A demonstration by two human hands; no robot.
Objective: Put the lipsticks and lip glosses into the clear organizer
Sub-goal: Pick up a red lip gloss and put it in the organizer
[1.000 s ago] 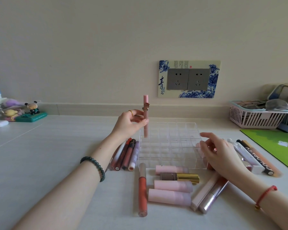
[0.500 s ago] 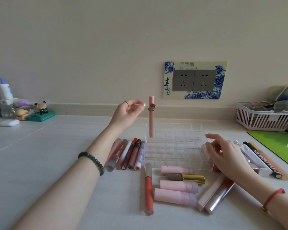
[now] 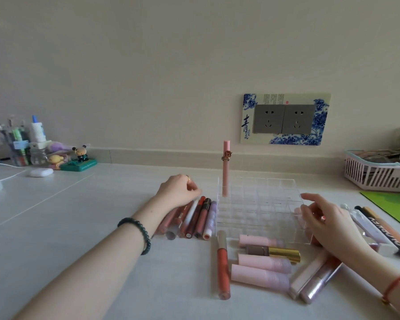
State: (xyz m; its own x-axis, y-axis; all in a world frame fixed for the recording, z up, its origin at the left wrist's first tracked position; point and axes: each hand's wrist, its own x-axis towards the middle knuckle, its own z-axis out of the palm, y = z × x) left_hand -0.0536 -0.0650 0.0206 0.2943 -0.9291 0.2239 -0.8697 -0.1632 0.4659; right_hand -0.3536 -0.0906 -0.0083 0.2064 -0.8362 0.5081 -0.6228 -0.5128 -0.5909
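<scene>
Left hand point(image 3: 178, 192) has dropped from pink gloss point(image 3: 226, 172) (upright, back-left cell of clear organizer point(image 3: 263, 215)) to the tube row point(image 3: 194, 220), grip unclear; right hand point(image 3: 328, 222) rests relaxed on its side; risk: next lift clips that tall gloss, tipping it.

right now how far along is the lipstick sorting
Barely started. Done: one pink tube stands upright in the far-left corner slot of the clear organizer. In hand: the left hand is at the row of glosses beside the organizer, grip unclear; the right hand rests open by its right side. Left: that row, the tubes in front and the tubes on the right lie on the table.
</scene>
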